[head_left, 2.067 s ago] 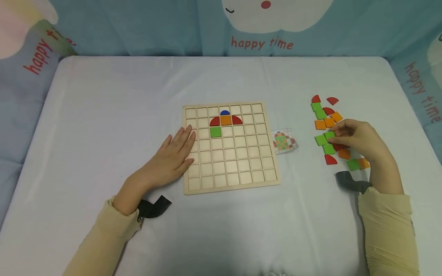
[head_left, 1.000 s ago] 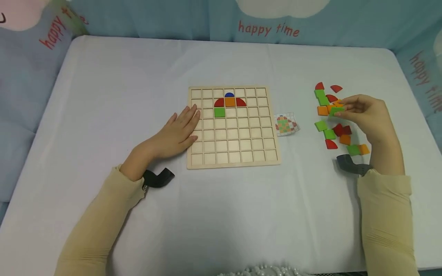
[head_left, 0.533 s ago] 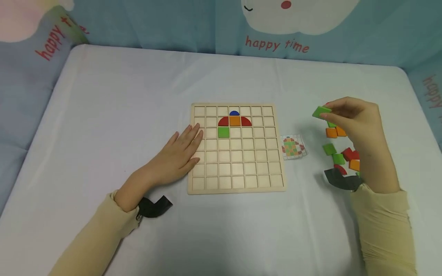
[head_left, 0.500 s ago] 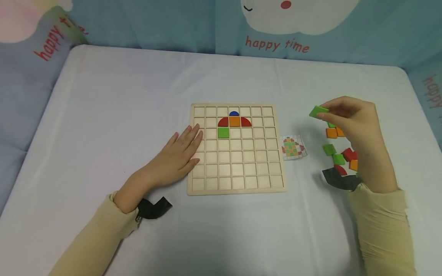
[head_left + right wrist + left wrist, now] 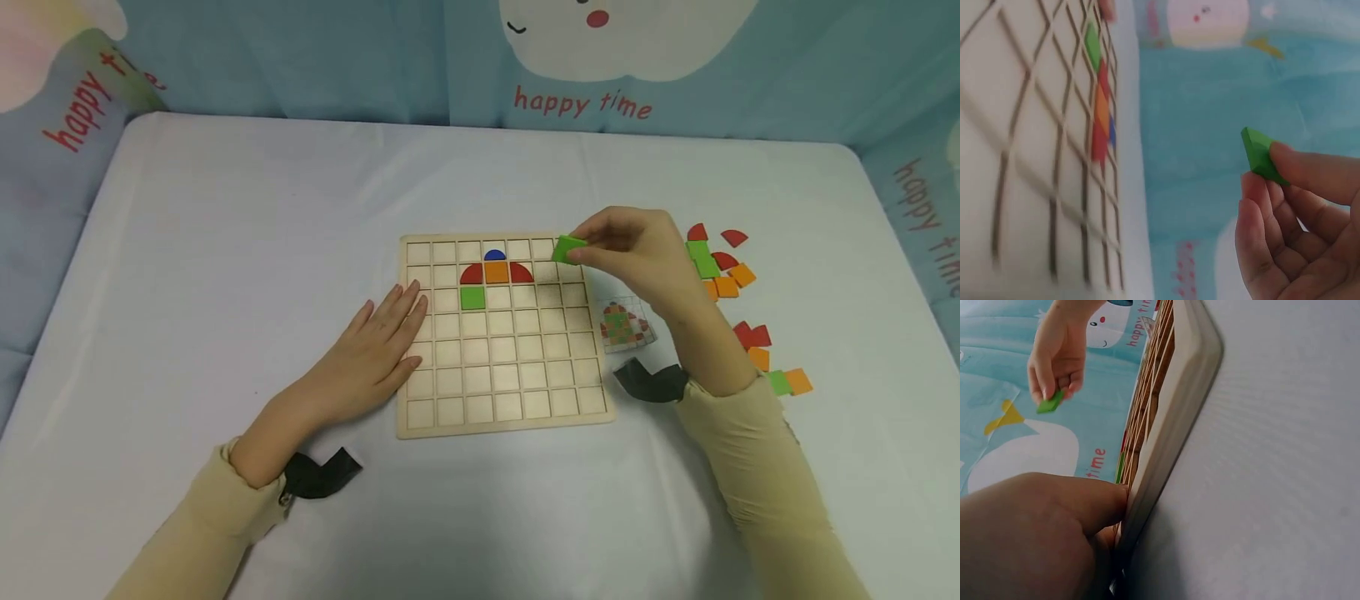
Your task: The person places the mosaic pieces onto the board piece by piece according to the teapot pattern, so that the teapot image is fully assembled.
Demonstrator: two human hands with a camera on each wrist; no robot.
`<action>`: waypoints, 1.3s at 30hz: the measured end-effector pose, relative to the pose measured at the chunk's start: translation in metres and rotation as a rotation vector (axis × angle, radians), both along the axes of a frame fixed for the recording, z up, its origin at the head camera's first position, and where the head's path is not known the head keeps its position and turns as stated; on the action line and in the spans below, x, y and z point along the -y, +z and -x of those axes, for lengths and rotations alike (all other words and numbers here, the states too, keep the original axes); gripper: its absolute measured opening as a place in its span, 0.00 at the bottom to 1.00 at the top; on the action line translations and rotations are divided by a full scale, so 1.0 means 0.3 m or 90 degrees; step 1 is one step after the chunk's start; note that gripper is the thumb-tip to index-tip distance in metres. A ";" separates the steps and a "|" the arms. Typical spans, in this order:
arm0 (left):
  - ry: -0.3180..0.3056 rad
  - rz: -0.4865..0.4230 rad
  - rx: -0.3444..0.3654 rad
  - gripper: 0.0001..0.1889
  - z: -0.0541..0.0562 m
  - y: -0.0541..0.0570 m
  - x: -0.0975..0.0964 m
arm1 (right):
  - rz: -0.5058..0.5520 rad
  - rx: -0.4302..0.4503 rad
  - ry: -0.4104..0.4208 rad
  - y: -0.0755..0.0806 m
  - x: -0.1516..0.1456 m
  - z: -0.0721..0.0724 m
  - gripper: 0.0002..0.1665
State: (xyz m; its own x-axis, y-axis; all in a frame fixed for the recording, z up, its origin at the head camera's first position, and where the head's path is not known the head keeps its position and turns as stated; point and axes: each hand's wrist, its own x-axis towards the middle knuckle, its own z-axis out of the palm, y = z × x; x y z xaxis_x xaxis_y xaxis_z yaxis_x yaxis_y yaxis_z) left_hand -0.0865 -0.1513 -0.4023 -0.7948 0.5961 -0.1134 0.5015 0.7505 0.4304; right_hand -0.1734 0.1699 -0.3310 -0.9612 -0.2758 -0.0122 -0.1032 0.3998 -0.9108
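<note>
Head view, five tiles [image 5: 497, 272] in gridded board [image 5: 502, 351], left hand [image 5: 365, 357] flat, right hand [image 5: 636, 252] pinching green tile [image 5: 566, 249]

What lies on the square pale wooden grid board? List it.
On the board: a blue semicircular tile, an orange square tile, two red quarter-circle tiles and a green square tile. The left hand partly covers the leftmost cells; what it hides cannot be seen.

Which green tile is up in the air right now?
The green tile pinched by the right hand above the board. Others in view are down: one green square sits in the board, the rest lie among the loose pieces on the table.
</note>
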 end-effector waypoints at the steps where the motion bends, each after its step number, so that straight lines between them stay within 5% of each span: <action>1: 0.001 0.000 0.002 0.34 0.000 0.001 0.001 | -0.002 0.006 0.012 -0.005 0.020 0.001 0.09; 18: 0.007 0.003 0.012 0.35 -0.001 0.003 -0.005 | -0.112 0.094 0.150 -0.094 0.152 0.015 0.08; 39: 0.007 0.008 0.005 0.34 -0.006 0.007 -0.003 | -0.135 0.119 0.143 -0.148 0.168 0.023 0.07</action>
State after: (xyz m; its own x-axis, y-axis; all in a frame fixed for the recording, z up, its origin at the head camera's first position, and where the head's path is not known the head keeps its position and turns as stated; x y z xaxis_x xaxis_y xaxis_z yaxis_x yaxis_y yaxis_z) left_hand -0.0847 -0.1505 -0.4003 -0.8001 0.5861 -0.1278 0.4898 0.7613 0.4250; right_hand -0.1803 0.1195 -0.3754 -0.8527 -0.4523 -0.2614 -0.0498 0.5684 -0.8212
